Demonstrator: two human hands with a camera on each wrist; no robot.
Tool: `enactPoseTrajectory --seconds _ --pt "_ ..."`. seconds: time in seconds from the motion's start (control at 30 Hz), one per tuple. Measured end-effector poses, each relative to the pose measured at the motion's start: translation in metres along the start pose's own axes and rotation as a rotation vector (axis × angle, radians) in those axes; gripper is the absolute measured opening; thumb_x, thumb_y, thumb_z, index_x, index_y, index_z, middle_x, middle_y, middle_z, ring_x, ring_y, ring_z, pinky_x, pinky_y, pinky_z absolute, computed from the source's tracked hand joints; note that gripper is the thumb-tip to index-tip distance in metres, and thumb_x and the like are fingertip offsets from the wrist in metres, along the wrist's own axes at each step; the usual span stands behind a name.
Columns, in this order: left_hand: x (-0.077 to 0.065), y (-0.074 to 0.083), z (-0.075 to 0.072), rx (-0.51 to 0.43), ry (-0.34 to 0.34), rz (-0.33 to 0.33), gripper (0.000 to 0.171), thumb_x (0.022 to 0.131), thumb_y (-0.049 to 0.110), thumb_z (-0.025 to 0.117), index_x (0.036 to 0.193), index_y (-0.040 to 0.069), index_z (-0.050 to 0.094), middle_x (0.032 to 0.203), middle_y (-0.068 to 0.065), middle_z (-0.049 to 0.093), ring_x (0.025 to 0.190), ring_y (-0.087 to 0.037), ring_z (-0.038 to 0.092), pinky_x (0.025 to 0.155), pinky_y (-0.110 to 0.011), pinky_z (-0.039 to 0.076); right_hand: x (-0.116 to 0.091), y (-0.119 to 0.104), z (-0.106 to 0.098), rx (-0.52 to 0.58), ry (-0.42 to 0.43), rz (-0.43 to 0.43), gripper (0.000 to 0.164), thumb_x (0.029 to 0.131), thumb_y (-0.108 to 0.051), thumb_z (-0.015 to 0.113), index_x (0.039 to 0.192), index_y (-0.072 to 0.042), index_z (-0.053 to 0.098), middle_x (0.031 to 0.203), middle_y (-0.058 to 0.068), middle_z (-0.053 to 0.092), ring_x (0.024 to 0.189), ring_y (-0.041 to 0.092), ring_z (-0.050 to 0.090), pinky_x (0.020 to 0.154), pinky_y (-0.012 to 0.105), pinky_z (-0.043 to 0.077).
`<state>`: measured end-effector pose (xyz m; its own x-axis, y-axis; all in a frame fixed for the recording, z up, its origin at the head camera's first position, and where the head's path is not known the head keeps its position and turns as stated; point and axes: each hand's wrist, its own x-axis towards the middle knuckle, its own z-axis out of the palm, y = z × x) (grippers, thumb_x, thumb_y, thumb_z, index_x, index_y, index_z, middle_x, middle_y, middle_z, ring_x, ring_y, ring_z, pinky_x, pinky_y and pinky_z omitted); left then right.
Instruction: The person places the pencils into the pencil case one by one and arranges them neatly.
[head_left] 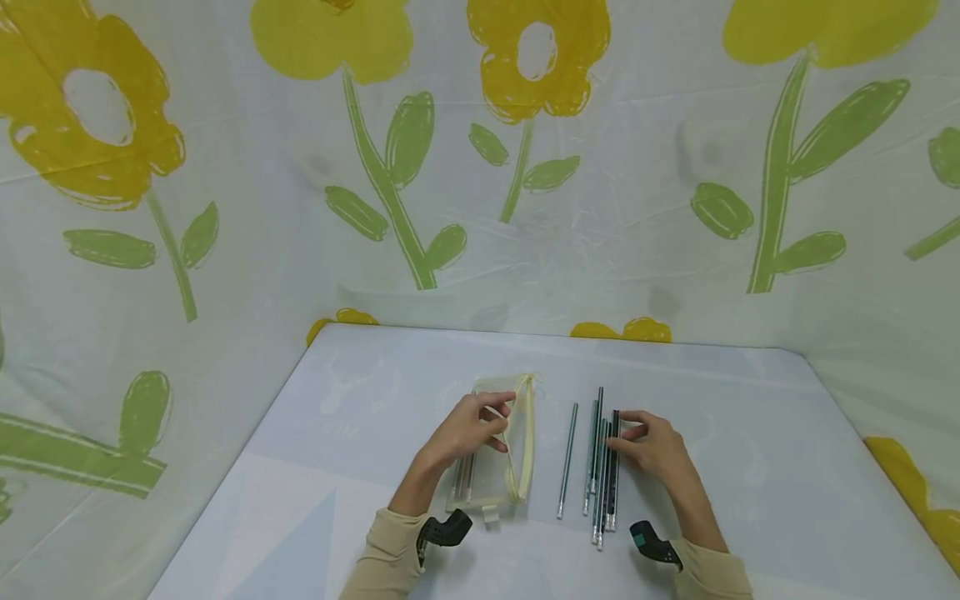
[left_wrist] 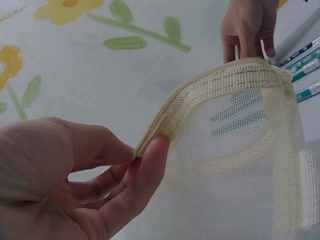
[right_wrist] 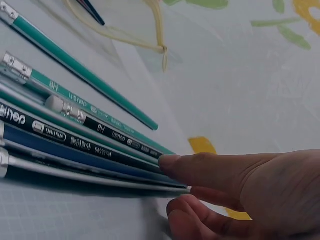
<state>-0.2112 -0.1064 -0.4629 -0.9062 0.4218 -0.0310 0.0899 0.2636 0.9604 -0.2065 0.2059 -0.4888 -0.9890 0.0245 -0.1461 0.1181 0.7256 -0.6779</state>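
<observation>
My left hand (head_left: 471, 427) pinches the zipped edge of a cream mesh pencil pouch (left_wrist: 230, 170) between thumb and forefinger, holding its mouth raised and apart. A few pencils (head_left: 463, 477) show through the mesh at the pouch's left. To the right lies a loose bundle of dark and green pencils (head_left: 600, 483), eraser ends toward me. Thumb and fingers of my right hand (head_left: 654, 446) hold the far end of a dark pencil (right_wrist: 100, 175) at the bundle's right side; the forefinger's tip is partly hidden there. One green pencil (head_left: 567, 460) lies apart, between pouch and bundle.
All of this lies on a pale table (head_left: 750, 467) with faint printed shapes. A curtain (head_left: 630, 183) with yellow flowers hangs around the table's back and sides. Black wrist cameras (head_left: 448, 528) stick out from both sleeves, close above the tabletop.
</observation>
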Motion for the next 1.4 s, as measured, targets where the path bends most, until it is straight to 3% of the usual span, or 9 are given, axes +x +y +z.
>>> enactPoseTrajectory --seconds 0.3,0.7,1.1,1.4 --pt "-0.001 0.000 -0.001 0.004 -0.006 0.005 0.048 0.097 0.003 0.049 0.145 0.000 0.046 0.120 -0.022 0.053 0.093 -0.023 0.062 0.068 -0.030 0.066 -0.002 0.004 -0.003 -0.006 -0.031 0.037 0.061 0.083 -0.022 0.077 0.134 0.003 0.054 0.088 0.012 0.064 0.065 0.015 0.055 0.056 0.023 0.044" --pt "-0.001 0.001 0.000 0.004 -0.004 0.001 0.048 0.097 0.002 0.049 0.145 0.000 0.046 0.118 -0.020 0.054 0.093 -0.026 0.062 0.069 -0.033 0.066 -0.002 0.009 -0.009 0.025 -0.067 0.049 0.057 0.086 -0.013 0.073 0.135 0.006 0.051 0.086 0.010 0.067 0.058 0.011 0.061 0.056 0.024 0.050" --pt "-0.001 -0.001 0.001 0.003 -0.002 -0.006 0.048 0.097 0.003 0.050 0.145 0.001 0.047 0.117 -0.019 0.054 0.091 -0.027 0.063 0.069 -0.036 0.066 -0.006 -0.006 0.002 -0.092 0.004 0.106 0.058 0.085 -0.015 0.069 0.136 0.006 0.050 0.088 0.014 0.064 0.060 0.015 0.060 0.052 0.025 0.046" --pt "-0.001 -0.001 0.000 -0.010 -0.008 -0.007 0.048 0.097 0.003 0.050 0.145 0.001 0.046 0.118 -0.021 0.054 0.093 -0.034 0.063 0.070 -0.037 0.066 -0.009 -0.011 0.006 -0.074 0.025 0.076 0.058 0.084 -0.011 0.069 0.135 0.008 0.050 0.086 0.013 0.063 0.059 0.013 0.061 0.050 0.024 0.047"
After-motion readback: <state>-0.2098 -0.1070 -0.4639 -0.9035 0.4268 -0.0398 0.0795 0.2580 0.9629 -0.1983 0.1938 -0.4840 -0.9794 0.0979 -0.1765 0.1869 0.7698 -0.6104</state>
